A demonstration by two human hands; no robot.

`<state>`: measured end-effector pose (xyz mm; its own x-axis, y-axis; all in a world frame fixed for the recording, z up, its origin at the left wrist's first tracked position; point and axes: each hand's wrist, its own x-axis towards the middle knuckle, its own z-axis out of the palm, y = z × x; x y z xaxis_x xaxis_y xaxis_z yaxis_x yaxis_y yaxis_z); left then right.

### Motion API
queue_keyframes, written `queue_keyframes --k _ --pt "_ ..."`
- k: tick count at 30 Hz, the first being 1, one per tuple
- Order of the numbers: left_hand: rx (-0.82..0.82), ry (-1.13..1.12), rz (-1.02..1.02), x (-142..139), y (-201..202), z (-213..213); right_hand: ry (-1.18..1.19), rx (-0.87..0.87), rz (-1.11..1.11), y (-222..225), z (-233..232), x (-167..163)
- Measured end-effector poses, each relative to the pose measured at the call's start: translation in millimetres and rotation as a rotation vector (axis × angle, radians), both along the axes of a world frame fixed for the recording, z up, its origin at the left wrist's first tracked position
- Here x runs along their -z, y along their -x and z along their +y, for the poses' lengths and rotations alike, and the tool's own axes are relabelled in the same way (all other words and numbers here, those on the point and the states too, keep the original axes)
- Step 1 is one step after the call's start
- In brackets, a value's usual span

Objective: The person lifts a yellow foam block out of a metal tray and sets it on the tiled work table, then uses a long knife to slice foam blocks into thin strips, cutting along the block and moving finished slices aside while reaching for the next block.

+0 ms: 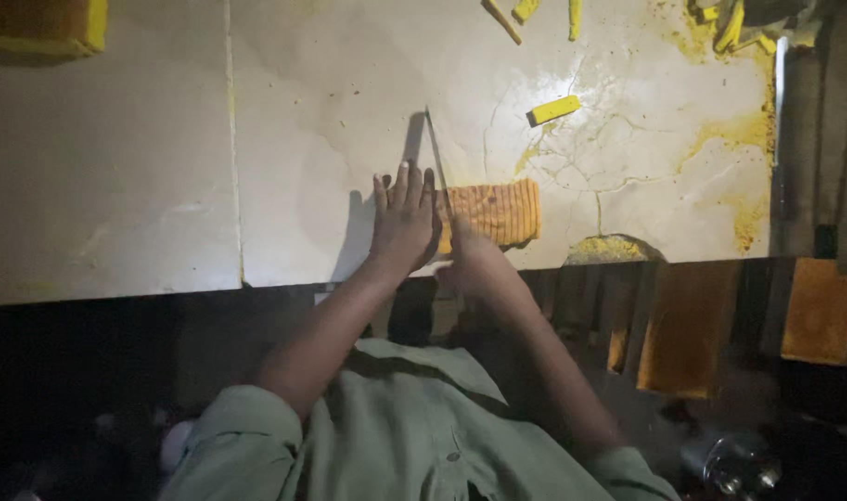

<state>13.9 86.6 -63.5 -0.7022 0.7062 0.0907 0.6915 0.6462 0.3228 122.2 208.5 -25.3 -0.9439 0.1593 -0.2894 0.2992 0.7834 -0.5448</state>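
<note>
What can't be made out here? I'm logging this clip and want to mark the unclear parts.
- Head view: the right hand covers the knife handle, so its grip cannot be judged.
- The left hand hides the left end of the orange block.
- The yellow block at top left is cut off by the frame edge.
- Things below the counter edge are lost in darkness.
</note>
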Motion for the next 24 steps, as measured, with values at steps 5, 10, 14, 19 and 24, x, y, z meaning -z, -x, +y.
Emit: queue_keyframes --k 5,10,14,19,24 --pt "0.025 0.123 -0.116 -8 2 -6 0.042 0.173 -0.395 -20 -37 -62" --pt "0.002 0.048 0.012 1 0 -3 0.145 -0.085 -0.102 -103 -42 -76" --pt "-0.033 0.014 0.005 14 -1 0 0.105 0.262 -0.64 -78 -39 -1" --pt "-0.004 -0.088 0.038 21 2 -8 -0.031 0.028 -0.198 -1 -17 -7" --pt "-0.023 0.001 0.099 15 3 -13 0.143 0.253 -0.459 14 -35 -65"
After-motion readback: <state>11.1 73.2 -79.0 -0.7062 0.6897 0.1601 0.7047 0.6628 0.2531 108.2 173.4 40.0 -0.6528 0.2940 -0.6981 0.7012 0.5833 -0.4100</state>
